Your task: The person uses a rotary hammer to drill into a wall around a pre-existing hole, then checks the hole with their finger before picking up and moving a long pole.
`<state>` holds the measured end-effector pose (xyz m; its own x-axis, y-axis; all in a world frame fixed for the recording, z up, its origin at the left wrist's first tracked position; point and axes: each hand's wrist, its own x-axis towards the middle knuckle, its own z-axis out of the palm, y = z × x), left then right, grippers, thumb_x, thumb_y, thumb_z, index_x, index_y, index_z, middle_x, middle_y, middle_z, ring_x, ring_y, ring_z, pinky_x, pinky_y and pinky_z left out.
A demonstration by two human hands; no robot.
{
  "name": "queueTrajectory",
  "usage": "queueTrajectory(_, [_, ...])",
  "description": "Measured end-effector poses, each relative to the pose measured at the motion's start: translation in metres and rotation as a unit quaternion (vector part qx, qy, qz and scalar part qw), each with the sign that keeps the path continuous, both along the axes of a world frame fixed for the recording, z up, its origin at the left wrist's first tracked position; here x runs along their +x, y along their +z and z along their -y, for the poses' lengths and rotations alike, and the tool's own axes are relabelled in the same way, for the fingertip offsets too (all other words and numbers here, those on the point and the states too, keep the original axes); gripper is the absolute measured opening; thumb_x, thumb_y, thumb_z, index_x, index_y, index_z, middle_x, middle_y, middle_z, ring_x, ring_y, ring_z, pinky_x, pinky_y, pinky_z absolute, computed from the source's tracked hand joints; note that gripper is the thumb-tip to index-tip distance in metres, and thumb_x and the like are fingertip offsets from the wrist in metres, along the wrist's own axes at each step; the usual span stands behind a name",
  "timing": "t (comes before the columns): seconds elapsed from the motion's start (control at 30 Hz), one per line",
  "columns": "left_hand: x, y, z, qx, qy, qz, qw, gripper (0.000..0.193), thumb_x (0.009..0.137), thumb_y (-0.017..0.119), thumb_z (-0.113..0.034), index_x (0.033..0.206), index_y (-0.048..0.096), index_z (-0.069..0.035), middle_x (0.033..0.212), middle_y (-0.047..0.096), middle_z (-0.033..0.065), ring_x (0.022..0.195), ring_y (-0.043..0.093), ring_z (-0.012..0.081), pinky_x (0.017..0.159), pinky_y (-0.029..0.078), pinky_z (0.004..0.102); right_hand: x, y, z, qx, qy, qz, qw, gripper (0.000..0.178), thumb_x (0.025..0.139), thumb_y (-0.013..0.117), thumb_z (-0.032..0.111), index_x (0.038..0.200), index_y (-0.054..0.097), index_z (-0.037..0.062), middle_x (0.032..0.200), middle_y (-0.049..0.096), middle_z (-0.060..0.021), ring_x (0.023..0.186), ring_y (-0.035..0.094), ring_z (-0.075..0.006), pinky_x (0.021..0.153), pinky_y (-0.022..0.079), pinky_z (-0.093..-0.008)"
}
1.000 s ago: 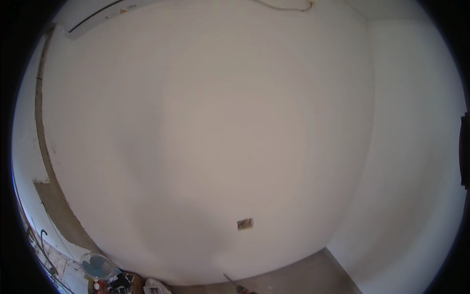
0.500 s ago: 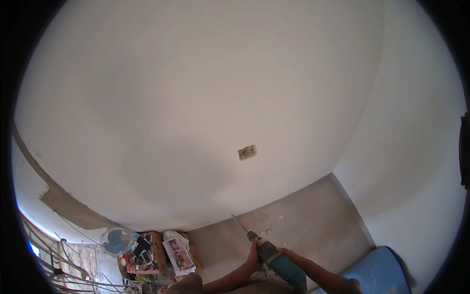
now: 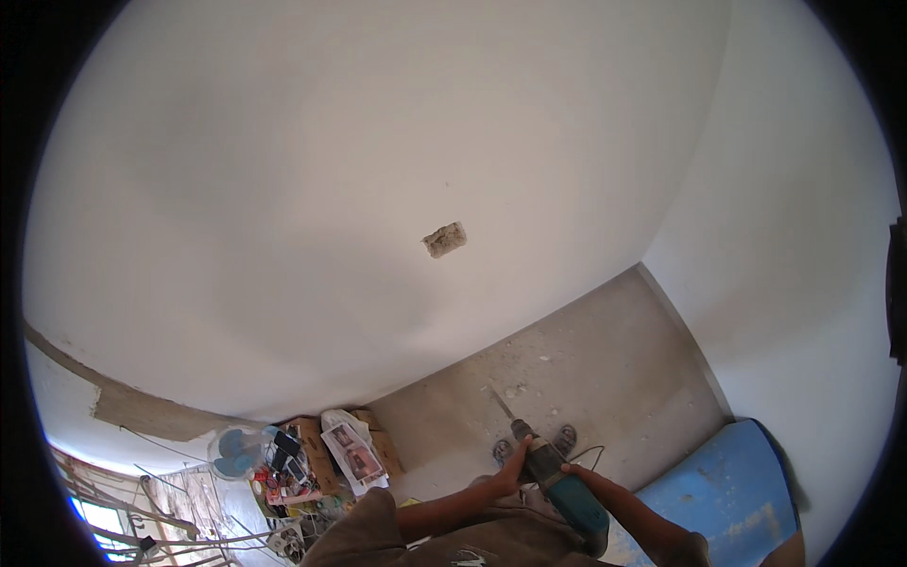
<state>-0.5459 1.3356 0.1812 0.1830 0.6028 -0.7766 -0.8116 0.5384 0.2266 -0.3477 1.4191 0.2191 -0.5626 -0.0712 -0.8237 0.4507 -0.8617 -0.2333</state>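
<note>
I hold a teal and black hammer drill [image 3: 573, 499] low in front of me, its long bit [image 3: 502, 404] pointing away and slightly left over the floor. My left hand [image 3: 515, 466] is wrapped round the dark front section, behind the chuck. On the right side of the body, my right hand [image 3: 575, 472] grips the machine; part of its fingers is hidden behind it. A rough rectangular hole [image 3: 445, 240] is cut in the white wall [image 3: 331, 170] ahead, apart from the bit tip.
Rubble [image 3: 516, 388] lies on the grey floor [image 3: 605, 331] by my sandalled feet [image 3: 566, 438]. Cardboard boxes [image 3: 317, 452], a blue-bladed fan [image 3: 236, 454] and clutter stand at left. A blue curved object [image 3: 723, 496] leans at right. A cable [image 3: 597, 450] loops beside the drill.
My view has tipped downward, so the wall hole sits higher and my feet now show. The drill stays in both hands and appears slightly further right.
</note>
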Motion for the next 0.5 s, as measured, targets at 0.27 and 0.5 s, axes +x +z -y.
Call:
queueTrajectory(0.27, [-0.061,-0.04,-0.059,0.129,-0.285,-0.281,0.907,0.051,0.09,0.057,-0.043,0.123,0.051,-0.004,0.108,0.062,0.0075,0.089,0.062,0.0171,0.075,0.05,0.0295,0.086,0.001,0.004,0.141,-0.05,0.061,0.987,0.064,0.08,0.067,0.043,0.121,0.048,-0.0015,0.1,0.062,-0.0148,0.084,0.063,-0.023,0.074,0.053,-0.0359])
queueTrajectory(0.5, [-0.114,-0.02,-0.105,0.114,-0.208,-0.479,0.845,0.048,0.089,0.057,-0.044,0.114,0.055,-0.003,0.106,0.063,0.0088,0.087,0.063,0.0162,0.073,0.05,0.0308,0.143,-0.026,0.008,0.209,-0.086,0.116,0.967,0.065,0.078,0.073,0.034,0.122,0.047,-0.0056,0.101,0.061,-0.0175,0.084,0.063,-0.0243,0.074,0.054,-0.0356])
